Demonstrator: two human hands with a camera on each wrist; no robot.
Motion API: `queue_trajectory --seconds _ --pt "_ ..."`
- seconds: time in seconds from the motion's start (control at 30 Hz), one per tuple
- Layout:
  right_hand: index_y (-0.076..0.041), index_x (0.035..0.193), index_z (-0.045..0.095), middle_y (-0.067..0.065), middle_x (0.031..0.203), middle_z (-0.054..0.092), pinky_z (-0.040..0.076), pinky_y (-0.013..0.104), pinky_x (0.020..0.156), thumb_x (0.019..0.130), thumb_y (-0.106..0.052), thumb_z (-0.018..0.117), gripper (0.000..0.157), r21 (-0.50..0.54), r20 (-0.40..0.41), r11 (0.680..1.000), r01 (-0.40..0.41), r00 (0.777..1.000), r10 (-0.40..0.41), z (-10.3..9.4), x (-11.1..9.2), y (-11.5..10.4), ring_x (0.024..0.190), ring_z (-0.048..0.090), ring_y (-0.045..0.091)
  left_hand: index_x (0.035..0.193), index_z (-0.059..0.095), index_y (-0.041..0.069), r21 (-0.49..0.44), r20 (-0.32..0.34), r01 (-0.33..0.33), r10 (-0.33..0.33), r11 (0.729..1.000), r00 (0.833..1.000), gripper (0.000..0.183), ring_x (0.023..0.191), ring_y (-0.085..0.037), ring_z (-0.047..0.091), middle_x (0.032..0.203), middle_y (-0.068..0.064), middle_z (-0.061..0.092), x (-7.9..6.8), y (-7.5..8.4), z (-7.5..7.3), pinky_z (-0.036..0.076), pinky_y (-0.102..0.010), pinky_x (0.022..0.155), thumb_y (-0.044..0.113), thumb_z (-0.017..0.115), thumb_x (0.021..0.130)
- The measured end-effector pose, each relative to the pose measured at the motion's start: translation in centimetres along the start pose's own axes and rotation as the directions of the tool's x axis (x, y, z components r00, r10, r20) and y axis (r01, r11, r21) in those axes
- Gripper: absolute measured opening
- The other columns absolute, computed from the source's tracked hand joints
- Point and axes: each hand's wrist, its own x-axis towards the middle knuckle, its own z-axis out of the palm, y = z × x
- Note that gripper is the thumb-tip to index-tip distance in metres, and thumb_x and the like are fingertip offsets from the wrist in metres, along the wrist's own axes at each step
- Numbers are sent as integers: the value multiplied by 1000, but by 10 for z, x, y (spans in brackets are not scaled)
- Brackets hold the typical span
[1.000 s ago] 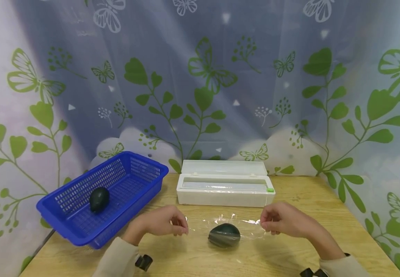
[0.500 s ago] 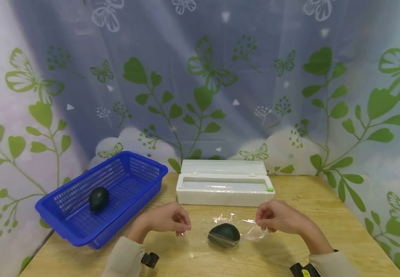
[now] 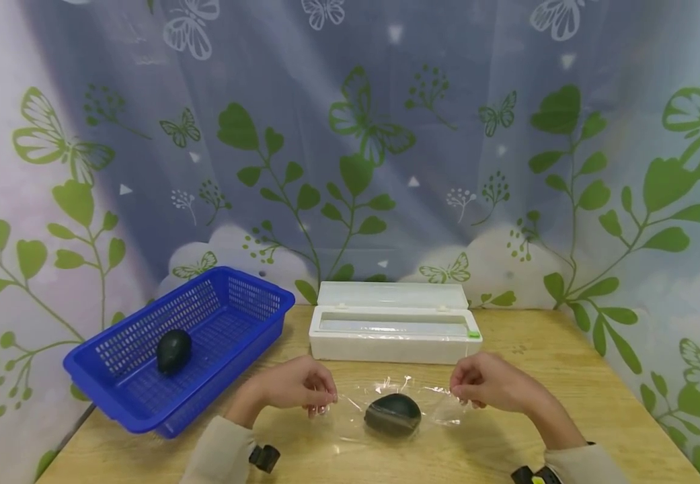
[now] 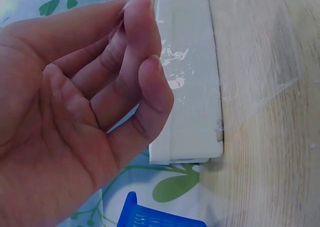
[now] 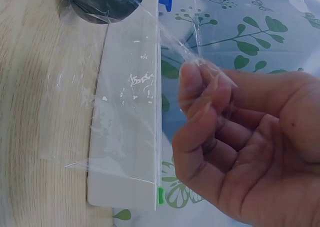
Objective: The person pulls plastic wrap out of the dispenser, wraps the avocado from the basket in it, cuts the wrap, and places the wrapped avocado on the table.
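A dark green avocado (image 3: 393, 414) lies on the wooden table between my hands, with a clear sheet of cling film (image 3: 440, 405) over it. My left hand (image 3: 298, 384) pinches the film's left side between thumb and fingertips. On the other side, my right hand (image 3: 490, 382) pinches the right edge; the right wrist view shows the film (image 5: 190, 52) bunched between thumb and index finger. Behind the fruit stands a white cling film box (image 3: 395, 347) with its lid raised. The film's exact outline is hard to see.
A blue plastic basket (image 3: 265, 349) stands at the left, holding a second avocado (image 3: 174, 351). The box has a green slider (image 3: 473, 334) at its right end. Behind the table (image 3: 525, 336) hangs a curtain (image 3: 289, 235) printed with leaves and butterflies.
My hands have drawn slightly closer together, the left moving right and the right moving left. The film between them has slackened over the avocado, which stays in place.
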Motion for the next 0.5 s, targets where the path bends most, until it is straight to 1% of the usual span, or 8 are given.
queue_trajectory --seconds 0.13,0.23,0.37,0.5 --pt "7 95 66 12 79 66 49 22 54 101 -7 64 15 -3 -14 1000 -2 1000 2 0 0 2 61 55 6 98 70 -10 10 -11 -12 12 1000 1000 19 61 -6 61 75 -24 68 1 -2 1 57 -28 59 7 64 100" --pt "7 96 67 11 79 66 48 21 54 100 -6 64 14 -5 -22 1000 -13 1000 13 -1 0 4 62 55 7 98 71 -9 22 -22 -14 15 1000 1000 19 62 -5 60 76 -25 68 2 -3 1 57 -28 60 8 64 101" --pt "7 96 67 9 78 67 47 22 53 101 -5 63 13 -5 -31 1000 -22 999 22 -2 0 7 61 54 7 100 71 -8 17 -56 -4 4 1000 998 17 64 -6 61 78 -22 70 2 -5 1 58 -26 61 7 64 100" --pt "7 96 66 9 79 67 47 22 53 101 -5 63 13 -26 -42 999 -26 999 25 -3 1 11 60 53 6 102 71 -9 -6 -94 2 -2 1000 996 16 66 -10 62 79 -19 71 3 -6 1 56 -23 61 4 63 100"
